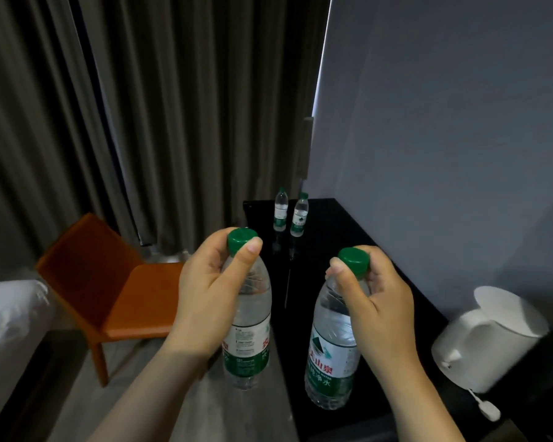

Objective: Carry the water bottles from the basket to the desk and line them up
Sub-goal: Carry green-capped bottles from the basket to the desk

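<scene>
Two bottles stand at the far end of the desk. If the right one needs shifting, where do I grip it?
Take the right bottle at its neck, just under the green cap, coming from above. It stands upright with the left bottle close beside it, so a side grasp on the body would likely knock that one.

The left bottle (256, 314) and right bottle (329, 355) I grip are clear, glossy plastic. The black desk (332, 224) beyond my grip is mirror-glossy; the kettle (492, 339) is matt plastic.
</scene>
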